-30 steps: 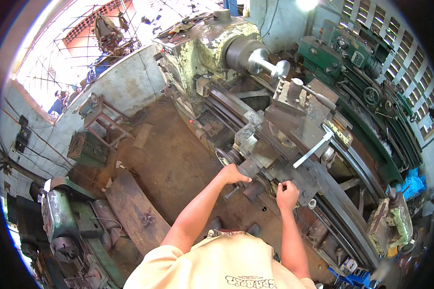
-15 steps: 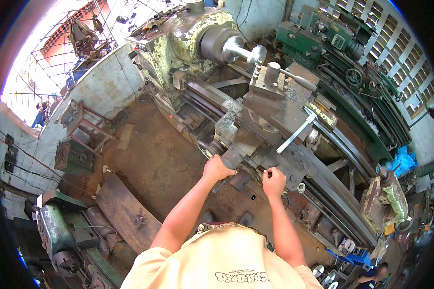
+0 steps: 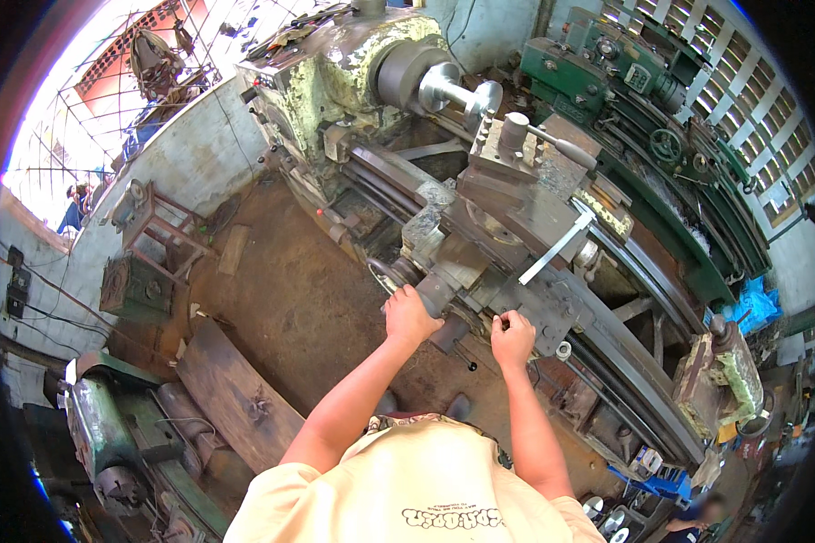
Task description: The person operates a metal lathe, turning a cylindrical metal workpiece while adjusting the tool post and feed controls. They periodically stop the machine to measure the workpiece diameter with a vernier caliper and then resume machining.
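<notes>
**A:** ok so I'm standing right by this big old lathe [image 3: 516,213], chipped yellowish paint on the headstock [image 3: 326,95], and it sits right in front of the person. where've they got their hands?

**B:** left hand [image 3: 411,315] is up against the front of it, on the dark stubby cylinder [image 3: 436,291] just beside the handwheel [image 3: 391,271]. thumb's out to the side, fingers bent forward over the metal. tips are hidden, so no clue how tight that grip is.

**A:** and the right?

**B:** right hand [image 3: 513,339] is at the near edge of the carriage [image 3: 552,328], fingers curled in with the tips bunched close to the thumb. might be something small in there, honestly can't tell from here. there's a lever [image 3: 466,356] with a black knob between the hands, a bit lower down.

**A:** anything lying on top?

**B:** yeah, a silvery caliper [image 3: 557,249] lying at a slant, beyond the right hand. past that is the tool post [image 3: 513,136] with its long handle, then a shiny turned piece [image 3: 462,95] sticking out of the chuck [image 3: 406,74].
</notes>
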Motion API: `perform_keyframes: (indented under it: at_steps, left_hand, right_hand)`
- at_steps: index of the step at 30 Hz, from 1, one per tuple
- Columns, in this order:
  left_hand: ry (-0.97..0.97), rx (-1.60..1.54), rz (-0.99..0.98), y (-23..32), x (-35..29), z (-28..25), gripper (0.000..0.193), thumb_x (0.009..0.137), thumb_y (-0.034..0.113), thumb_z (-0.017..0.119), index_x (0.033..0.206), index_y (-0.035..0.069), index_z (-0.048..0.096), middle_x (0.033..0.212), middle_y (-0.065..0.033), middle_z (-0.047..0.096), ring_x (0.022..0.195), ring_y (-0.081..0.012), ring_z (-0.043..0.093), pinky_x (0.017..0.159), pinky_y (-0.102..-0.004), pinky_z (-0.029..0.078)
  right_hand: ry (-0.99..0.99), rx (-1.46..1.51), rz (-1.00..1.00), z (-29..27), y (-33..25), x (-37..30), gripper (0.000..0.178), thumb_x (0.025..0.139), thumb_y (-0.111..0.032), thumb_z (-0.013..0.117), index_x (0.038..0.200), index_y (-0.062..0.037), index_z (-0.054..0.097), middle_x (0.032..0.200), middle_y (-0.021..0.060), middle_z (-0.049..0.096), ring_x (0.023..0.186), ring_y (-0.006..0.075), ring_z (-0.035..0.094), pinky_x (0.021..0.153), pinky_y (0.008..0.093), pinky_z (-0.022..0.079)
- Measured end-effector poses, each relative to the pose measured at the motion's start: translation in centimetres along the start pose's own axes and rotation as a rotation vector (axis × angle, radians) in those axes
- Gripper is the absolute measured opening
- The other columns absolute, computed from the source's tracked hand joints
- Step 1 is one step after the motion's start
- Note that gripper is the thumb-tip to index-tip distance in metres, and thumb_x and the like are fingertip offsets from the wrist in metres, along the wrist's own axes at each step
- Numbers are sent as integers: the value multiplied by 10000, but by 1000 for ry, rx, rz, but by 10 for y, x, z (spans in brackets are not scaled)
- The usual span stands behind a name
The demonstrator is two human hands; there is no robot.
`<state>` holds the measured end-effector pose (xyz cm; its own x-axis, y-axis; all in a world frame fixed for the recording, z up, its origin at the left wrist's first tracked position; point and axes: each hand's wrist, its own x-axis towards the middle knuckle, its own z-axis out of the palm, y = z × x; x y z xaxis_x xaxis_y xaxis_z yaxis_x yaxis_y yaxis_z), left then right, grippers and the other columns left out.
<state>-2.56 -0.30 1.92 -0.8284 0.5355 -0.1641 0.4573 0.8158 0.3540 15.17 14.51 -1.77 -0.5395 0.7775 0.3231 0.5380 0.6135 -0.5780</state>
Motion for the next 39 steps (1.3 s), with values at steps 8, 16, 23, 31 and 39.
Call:
perform_keyframes:
  at_steps: [8,16,23,31,39]
  left_hand:
    - [144,76,55,4,-11,12,1029,639,451,967,1360,-73,452,1302,-215,555,1272,-369,544,1171,-482,393]
    - [259,154,146,3,-19,30,1093,729,419,917,1490,-137,362,1439,-287,465,1375,-451,442,1224,-549,324]
    - [191,285,167,5,-20,21,1126,720,479,906,1477,-155,366,1428,-295,486,1364,-452,462,1213,-548,335]
    - [-315,115,56,-4,26,-20,1117,634,600,921,1375,-121,496,1285,-264,676,1224,-380,663,1101,-494,476]
    - [-621,-55,128,-30,61,-39,1127,622,717,879,1283,-156,617,1258,-317,691,1173,-420,685,1008,-452,537]
  right_hand:
    - [14,-13,-5,-3,-3,0,180,872,-194,786,839,-70,659,802,104,681,815,334,652,789,458,457]
    - [1,-10,-8,-2,-2,0,171,870,-198,784,852,-82,660,799,101,668,829,327,648,794,462,451]
    - [-11,-10,5,-1,-2,0,173,877,-207,775,848,-81,659,801,102,668,826,331,646,795,463,451]
    - [9,1,-5,-2,-2,0,169,873,-203,771,837,-83,658,811,107,679,861,338,653,799,471,453]
    - [-3,-3,3,-3,-3,1,167,869,-192,772,835,-78,655,811,109,680,855,337,652,794,472,449]
